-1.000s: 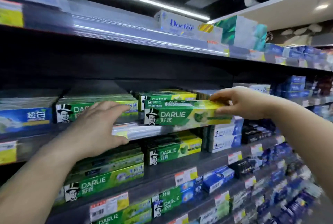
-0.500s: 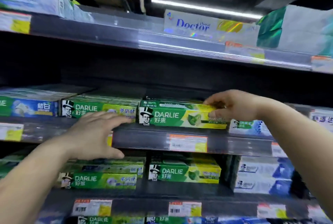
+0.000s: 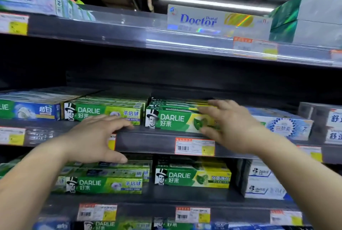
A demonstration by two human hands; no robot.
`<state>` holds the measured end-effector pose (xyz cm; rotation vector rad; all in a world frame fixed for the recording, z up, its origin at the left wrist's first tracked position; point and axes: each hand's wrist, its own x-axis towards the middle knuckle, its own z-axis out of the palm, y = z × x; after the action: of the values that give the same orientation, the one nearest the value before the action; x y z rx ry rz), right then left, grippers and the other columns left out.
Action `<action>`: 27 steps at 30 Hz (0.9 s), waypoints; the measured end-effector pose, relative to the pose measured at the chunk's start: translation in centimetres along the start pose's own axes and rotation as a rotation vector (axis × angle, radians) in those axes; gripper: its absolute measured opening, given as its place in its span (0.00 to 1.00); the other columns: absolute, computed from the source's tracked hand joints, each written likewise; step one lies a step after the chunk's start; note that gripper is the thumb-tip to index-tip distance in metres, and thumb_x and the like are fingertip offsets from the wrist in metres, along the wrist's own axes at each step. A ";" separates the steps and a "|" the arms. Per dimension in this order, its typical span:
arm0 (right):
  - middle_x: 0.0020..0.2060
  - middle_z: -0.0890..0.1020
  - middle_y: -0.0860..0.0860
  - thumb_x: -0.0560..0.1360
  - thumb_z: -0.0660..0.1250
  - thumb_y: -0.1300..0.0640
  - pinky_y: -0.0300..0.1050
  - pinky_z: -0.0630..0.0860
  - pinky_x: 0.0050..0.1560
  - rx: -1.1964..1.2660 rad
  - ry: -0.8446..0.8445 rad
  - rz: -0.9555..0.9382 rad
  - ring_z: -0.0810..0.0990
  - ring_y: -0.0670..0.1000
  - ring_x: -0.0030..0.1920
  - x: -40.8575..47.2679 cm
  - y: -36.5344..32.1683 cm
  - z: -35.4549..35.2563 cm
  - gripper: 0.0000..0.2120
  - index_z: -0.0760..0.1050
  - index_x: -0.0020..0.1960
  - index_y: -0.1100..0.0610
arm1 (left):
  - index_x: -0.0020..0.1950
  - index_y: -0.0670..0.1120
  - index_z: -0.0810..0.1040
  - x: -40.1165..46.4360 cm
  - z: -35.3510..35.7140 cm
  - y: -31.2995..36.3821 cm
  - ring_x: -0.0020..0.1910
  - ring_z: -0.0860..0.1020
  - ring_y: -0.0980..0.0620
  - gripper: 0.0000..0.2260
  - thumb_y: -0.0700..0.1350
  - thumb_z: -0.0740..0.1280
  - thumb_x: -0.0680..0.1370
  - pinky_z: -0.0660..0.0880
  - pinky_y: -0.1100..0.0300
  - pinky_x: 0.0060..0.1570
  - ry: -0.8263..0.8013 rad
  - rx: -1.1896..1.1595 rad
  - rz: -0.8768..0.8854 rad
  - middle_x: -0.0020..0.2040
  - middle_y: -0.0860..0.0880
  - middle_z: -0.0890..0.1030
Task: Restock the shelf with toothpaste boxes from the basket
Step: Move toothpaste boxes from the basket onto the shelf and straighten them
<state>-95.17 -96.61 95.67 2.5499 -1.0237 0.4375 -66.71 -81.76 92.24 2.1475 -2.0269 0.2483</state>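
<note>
A green and yellow Darlie toothpaste box (image 3: 172,120) lies on the middle shelf (image 3: 148,139), at the front of a row of like boxes. My right hand (image 3: 229,124) is spread over its right end, fingers straight, touching the box front and top. My left hand (image 3: 96,137) hovers open in front of the shelf edge, below a second row of green Darlie boxes (image 3: 107,111); its fingertips reach the shelf lip. The basket is out of view.
Blue and white boxes (image 3: 31,109) lie at the far left of the middle shelf, pale blue ones (image 3: 285,124) at the right. The upper shelf holds a Doctor box (image 3: 209,20). The lower shelf (image 3: 148,194) carries more Darlie boxes (image 3: 192,176). Price tags (image 3: 194,146) line the edges.
The box now rests fully on the middle shelf. My right hand has let go of its right end and lies spread over it. My left hand has shifted slightly right along the shelf edge.
</note>
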 end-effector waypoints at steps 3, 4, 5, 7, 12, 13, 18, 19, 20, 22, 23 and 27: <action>0.75 0.59 0.48 0.73 0.50 0.30 0.52 0.57 0.72 0.051 0.020 0.007 0.56 0.54 0.74 -1.8 -0.8 1.1 0.31 0.63 0.72 0.41 | 0.61 0.72 0.55 0.1 -0.1 -0.1 0.65 0.60 0.62 0.46 0.84 0.47 0.44 0.56 0.64 0.57 -0.008 -0.015 0.011 0.59 0.70 0.58; 0.72 0.64 0.49 0.71 0.47 0.29 0.52 0.59 0.70 0.061 0.064 0.021 0.59 0.55 0.73 -2.2 -0.5 1.3 0.32 0.70 0.67 0.42 | 0.61 0.72 0.56 0.2 -0.1 0.0 0.63 0.60 0.62 0.45 0.84 0.45 0.44 0.56 0.63 0.57 -0.006 -0.024 0.007 0.59 0.70 0.59; 0.68 0.70 0.51 0.69 0.47 0.29 0.54 0.62 0.68 0.059 0.126 0.037 0.63 0.57 0.71 -2.5 0.1 1.7 0.32 0.76 0.61 0.44 | 0.61 0.72 0.57 0.3 -0.2 0.1 0.61 0.60 0.63 0.46 0.84 0.44 0.45 0.58 0.62 0.57 -0.005 -0.029 -0.002 0.59 0.69 0.60; 0.60 0.77 0.53 0.69 0.51 0.31 0.60 0.65 0.65 0.023 0.241 0.085 0.68 0.62 0.68 -2.8 1.4 2.5 0.28 0.82 0.47 0.46 | 0.64 0.71 0.59 0.7 0.0 0.8 0.60 0.61 0.61 0.47 0.85 0.45 0.47 0.59 0.61 0.59 0.029 -0.039 -0.013 0.59 0.67 0.62; 0.62 0.76 0.53 0.70 0.48 0.28 0.60 0.48 0.72 -0.030 0.291 0.185 0.62 0.62 0.72 -2.7 3.0 3.3 0.29 0.83 0.40 0.43 | 0.66 0.70 0.61 2.1 1.3 3.2 0.61 0.56 0.58 0.43 0.82 0.42 0.54 0.54 0.58 0.66 0.182 0.042 -0.029 0.56 0.60 0.58; 0.62 0.76 0.53 0.70 0.47 0.27 0.59 0.46 0.72 -0.042 0.301 0.189 0.62 0.62 0.72 -2.7 3.3 3.4 0.30 0.83 0.41 0.43 | 0.66 0.70 0.61 2.3 1.5 3.3 0.62 0.56 0.57 0.43 0.82 0.41 0.55 0.54 0.58 0.66 0.190 0.060 -0.040 0.56 0.60 0.58; 0.61 0.76 0.52 0.71 0.43 0.25 0.59 0.41 0.71 -0.077 0.304 0.191 0.60 0.61 0.73 -2.3 4.2 4.7 0.34 0.83 0.39 0.43 | 0.65 0.69 0.65 2.9 1.3 3.4 0.64 0.57 0.55 0.45 0.83 0.39 0.53 0.55 0.56 0.65 0.219 0.092 -0.057 0.55 0.58 0.58; 0.62 0.76 0.52 0.70 0.43 0.25 0.58 0.40 0.71 -0.076 0.305 0.191 0.60 0.61 0.73 -2.2 4.3 4.8 0.35 0.82 0.39 0.43 | 0.64 0.69 0.66 3.0 1.2 3.6 0.64 0.57 0.54 0.45 0.83 0.37 0.53 0.55 0.56 0.65 0.229 0.102 -0.059 0.55 0.58 0.58; 0.62 0.76 0.52 0.70 0.42 0.25 0.58 0.39 0.71 -0.078 0.309 0.192 0.60 0.60 0.73 -2.1 4.3 4.8 0.35 0.83 0.38 0.43 | 0.63 0.69 0.67 3.1 1.1 3.8 0.64 0.58 0.54 0.46 0.83 0.36 0.52 0.55 0.55 0.65 0.238 0.118 -0.061 0.56 0.58 0.59; 0.62 0.76 0.52 0.70 0.40 0.24 0.59 0.39 0.71 -0.084 0.318 0.191 0.59 0.60 0.73 -1.8 4.3 4.7 0.37 0.82 0.37 0.42 | 0.62 0.68 0.69 3.4 0.8 4.3 0.65 0.58 0.53 0.46 0.83 0.36 0.52 0.54 0.55 0.65 0.251 0.144 -0.071 0.58 0.57 0.61; 0.62 0.76 0.52 0.70 0.40 0.24 0.59 0.38 0.71 -0.089 0.323 0.189 0.59 0.60 0.73 -1.5 4.2 4.7 0.37 0.82 0.36 0.43 | 0.61 0.68 0.70 3.6 0.6 4.5 0.66 0.57 0.53 0.46 0.83 0.36 0.53 0.53 0.55 0.65 0.257 0.150 -0.077 0.60 0.57 0.62; 0.62 0.76 0.52 0.69 0.37 0.23 0.58 0.35 0.71 -0.110 0.325 0.196 0.59 0.60 0.74 -0.8 4.1 4.7 0.40 0.82 0.34 0.44 | 0.59 0.67 0.72 4.2 0.0 5.2 0.68 0.56 0.52 0.44 0.82 0.36 0.54 0.52 0.53 0.66 0.255 0.171 -0.110 0.66 0.55 0.63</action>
<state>-97.91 -100.98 92.07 2.1969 -1.1397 0.7951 -71.63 -86.09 93.29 2.1848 -1.7975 0.6644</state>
